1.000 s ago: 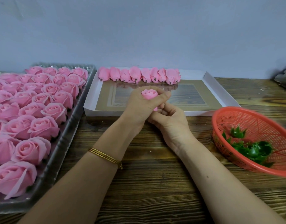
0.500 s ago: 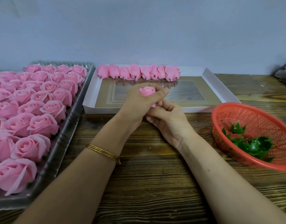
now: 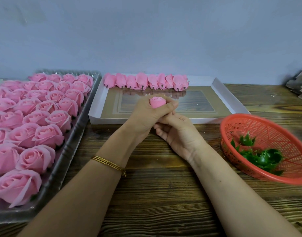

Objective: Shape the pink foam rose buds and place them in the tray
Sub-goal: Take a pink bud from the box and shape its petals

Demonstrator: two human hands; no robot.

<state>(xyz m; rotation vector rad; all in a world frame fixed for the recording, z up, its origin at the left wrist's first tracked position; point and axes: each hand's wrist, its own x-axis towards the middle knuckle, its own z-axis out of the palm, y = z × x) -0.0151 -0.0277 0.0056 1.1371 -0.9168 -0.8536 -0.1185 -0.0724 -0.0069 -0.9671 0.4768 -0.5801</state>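
The fingers (image 3: 169, 106) of your left hand (image 3: 146, 117) were curled round the pink rose bud (image 3: 156, 102) at centre frame, above the near edge of the white tray (image 3: 235, 103). Your right hand (image 3: 180, 134) sat just below, fingers curled. Whether they pinched the bud's base could not be seen. Shaped buds (image 3: 146, 82) lined the tray's far wall.

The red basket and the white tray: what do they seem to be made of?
Red basket: probably moulded plastic, slightly glossy; its wall is an open lattice. White tray: seemingly matt cardboard, with folded-up walls and creased corners. Its brown floor looks shiny, since it mirrors the rose buds.
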